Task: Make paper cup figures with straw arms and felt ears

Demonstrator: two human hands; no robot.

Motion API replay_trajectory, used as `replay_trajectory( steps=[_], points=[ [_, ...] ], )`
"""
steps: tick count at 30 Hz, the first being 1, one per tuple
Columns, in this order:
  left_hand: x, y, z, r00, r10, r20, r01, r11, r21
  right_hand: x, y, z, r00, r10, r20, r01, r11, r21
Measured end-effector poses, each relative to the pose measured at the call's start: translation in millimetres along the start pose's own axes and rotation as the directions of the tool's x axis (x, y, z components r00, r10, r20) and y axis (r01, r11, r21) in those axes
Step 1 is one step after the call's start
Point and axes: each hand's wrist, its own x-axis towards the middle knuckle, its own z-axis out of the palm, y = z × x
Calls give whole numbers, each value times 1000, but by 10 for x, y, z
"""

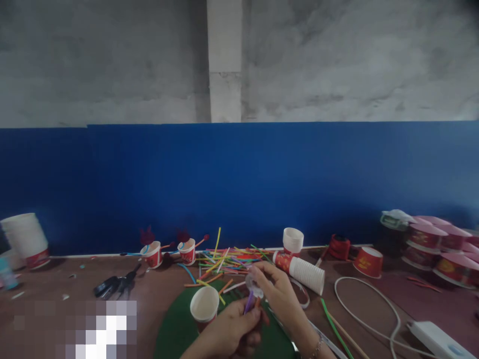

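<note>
My left hand [235, 325] is closed round a short purple straw [249, 302] and an orange-red piece [257, 302] beside it. Just above, the fingers of my right hand [279, 294] grip a round, see-through thing that looks like a roll of clear tape [253, 285]. The two hands nearly meet. A white-rimmed paper cup [204, 303] stands upright on a green round mat [175, 319], left of my left hand. Behind the hands lies a heap of coloured straws [228, 262].
Two decorated cups [152, 255] stand at the back left, near black-handled tools [118, 284]. A stack of cups [307, 274] lies sideways on the right. Farther right are a red tub [368, 262], a white cable [389, 304], a white adapter [437, 339] and pink-topped tubs [454, 267].
</note>
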Motion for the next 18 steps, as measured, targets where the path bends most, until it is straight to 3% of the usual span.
replay_trajectory(
  steps=[3,11,18],
  points=[
    [7,3,3,997,-39,-73,40,999,7,-1,-3,-16,999,24,-33,-24,1000,-3],
    [-53,62,63,992,-22,-121,16,999,-49,10,-39,-22,995,55,81,-49,996,-80],
    [2,-24,48,989,37,-146,-17,991,135,-20,-51,9,997,30,69,-25,998,-64]
  ],
)
